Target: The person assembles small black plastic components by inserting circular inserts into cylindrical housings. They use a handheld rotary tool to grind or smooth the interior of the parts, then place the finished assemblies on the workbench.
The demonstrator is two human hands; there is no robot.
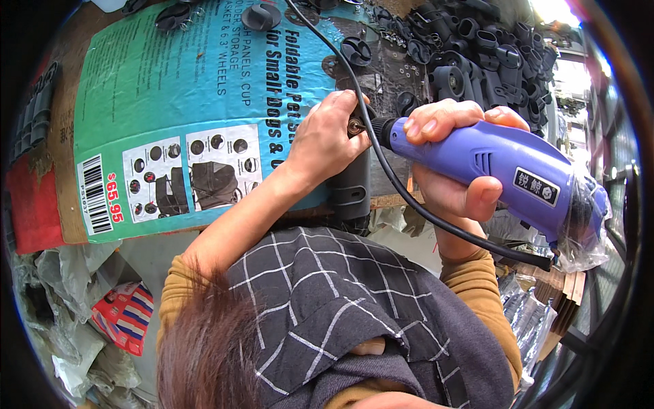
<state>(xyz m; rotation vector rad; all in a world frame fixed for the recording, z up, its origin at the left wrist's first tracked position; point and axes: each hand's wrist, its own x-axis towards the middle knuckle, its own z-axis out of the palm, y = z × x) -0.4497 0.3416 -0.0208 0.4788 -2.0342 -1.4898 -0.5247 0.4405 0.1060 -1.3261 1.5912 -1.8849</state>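
My right hand [443, 187] is wrapped round a purple electric screwdriver [494, 160], held nearly level with its black nose pointing left. That nose reaches a small brass-coloured round piece [355, 126] at the top of a black plastic fitting [351, 183]. With closed fingers, my left hand [323, 140] steadies the fitting by its upper end. The fitting's lower end, with a slot in it, hangs over the table's near edge. Whether the tip sits in a screw is hidden. A black cable [402, 191] passes in front of the screwdriver's nose.
A printed green-blue cardboard sheet [163, 88] covers the table's left part. Black plastic parts [470, 75] are heaped at the far right, beside round black pieces [356, 51] and small metal hardware [392, 31]. Black tubes [34, 112] lie at far left. Clear plastic bags [71, 334] are below.
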